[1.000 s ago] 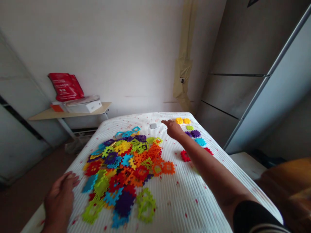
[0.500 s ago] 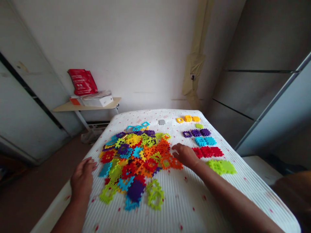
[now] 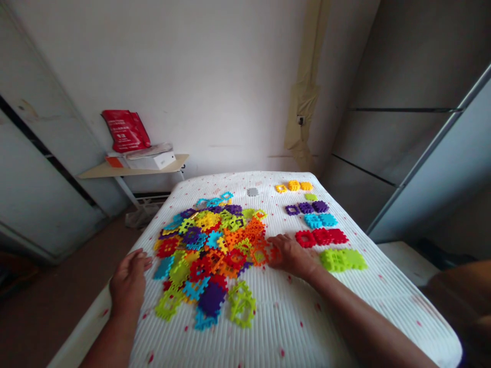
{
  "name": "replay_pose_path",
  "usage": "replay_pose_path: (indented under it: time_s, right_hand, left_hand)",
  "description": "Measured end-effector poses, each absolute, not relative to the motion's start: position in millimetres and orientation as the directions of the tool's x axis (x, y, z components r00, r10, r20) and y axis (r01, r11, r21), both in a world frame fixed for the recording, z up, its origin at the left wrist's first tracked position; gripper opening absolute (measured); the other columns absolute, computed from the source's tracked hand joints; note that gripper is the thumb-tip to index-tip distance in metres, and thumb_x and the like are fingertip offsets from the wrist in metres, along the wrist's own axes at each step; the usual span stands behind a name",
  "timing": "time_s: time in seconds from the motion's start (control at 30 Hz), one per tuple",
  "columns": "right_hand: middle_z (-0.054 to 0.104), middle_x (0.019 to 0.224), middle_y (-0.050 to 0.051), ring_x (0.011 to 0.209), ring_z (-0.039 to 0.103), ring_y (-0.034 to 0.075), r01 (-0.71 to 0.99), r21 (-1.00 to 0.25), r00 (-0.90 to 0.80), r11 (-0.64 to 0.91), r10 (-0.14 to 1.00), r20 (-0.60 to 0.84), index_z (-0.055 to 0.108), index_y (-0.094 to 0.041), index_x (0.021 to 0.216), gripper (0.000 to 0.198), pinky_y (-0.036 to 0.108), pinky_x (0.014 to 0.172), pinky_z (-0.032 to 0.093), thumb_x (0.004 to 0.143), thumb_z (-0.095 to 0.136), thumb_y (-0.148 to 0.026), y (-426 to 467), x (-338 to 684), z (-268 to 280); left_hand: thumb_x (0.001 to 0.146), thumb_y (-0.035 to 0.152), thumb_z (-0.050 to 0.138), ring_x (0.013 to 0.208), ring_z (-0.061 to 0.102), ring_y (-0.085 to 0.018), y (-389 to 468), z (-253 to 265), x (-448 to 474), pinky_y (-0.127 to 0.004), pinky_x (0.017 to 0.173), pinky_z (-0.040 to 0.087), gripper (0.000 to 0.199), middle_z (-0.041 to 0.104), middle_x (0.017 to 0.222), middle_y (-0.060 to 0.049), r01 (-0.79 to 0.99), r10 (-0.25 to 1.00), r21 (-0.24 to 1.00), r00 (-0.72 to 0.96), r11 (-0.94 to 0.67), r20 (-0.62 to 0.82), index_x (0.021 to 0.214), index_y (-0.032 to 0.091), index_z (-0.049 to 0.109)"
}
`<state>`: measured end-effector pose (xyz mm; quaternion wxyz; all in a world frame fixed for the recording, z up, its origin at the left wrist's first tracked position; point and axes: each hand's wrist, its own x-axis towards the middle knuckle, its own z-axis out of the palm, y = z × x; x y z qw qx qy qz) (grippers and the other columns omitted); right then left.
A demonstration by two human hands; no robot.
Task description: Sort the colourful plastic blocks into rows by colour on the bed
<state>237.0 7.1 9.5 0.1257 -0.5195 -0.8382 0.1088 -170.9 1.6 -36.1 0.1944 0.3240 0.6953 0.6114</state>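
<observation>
Toothed plastic building tiles lie in a mixed-colour pile on the table. My right hand is at the pile's right edge, its fingers and thumb around an orange tile that they partly hide. Beside that tile lies another orange tile with an open middle. My left hand hovers or rests by the table's left edge, left of the pile, with loosely bent fingers and nothing in it. Close to it are a blue tile and a lime green frame tile.
Tiles sorted by colour stand along the right: yellow, purple, blue, red and lime green. A grey tile lies at the back. A red bag sits on boxes on a side table.
My right hand has come down and slightly nearer onto the orange tile at the pile's right edge, with its fingers around it. My left hand has barely moved. The view has shifted slightly.
</observation>
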Motion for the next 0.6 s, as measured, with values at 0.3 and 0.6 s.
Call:
replay_pose_path:
  time_s: [0.3,0.6]
  right_hand:
    - [0.061,0.106,0.012,0.099,0.055,0.023,0.807,-0.401,-0.401,0.434,0.901,0.167,0.054,-0.015,0.117,0.056,0.035,0.088,0.043,0.064,0.070,-0.021,7.3,235.5,4.8]
    - [0.061,0.091,0.007,0.083,0.057,0.018,0.748,-0.500,-0.351,0.436,0.900,0.258,0.058,-0.015,0.108,0.043,0.030,0.077,0.045,0.065,0.062,-0.011,9.6,234.6,-1.2]
  left_hand:
    - [0.072,0.041,0.056,0.069,0.061,-0.015,3.8,-37.2,-170.5,-0.031,0.073,0.050,0.046,0.062,0.077,-0.003,0.210,0.685,0.977,-0.715,0.024,0.137,0.110,0.014,0.057]
    - [0.073,0.042,0.055,0.067,0.061,-0.014,3.9,-40.1,-172.7,-0.030,0.071,0.050,0.045,0.062,0.075,-0.002,0.227,0.680,0.974,-0.716,0.011,0.159,0.109,0.015,0.057]
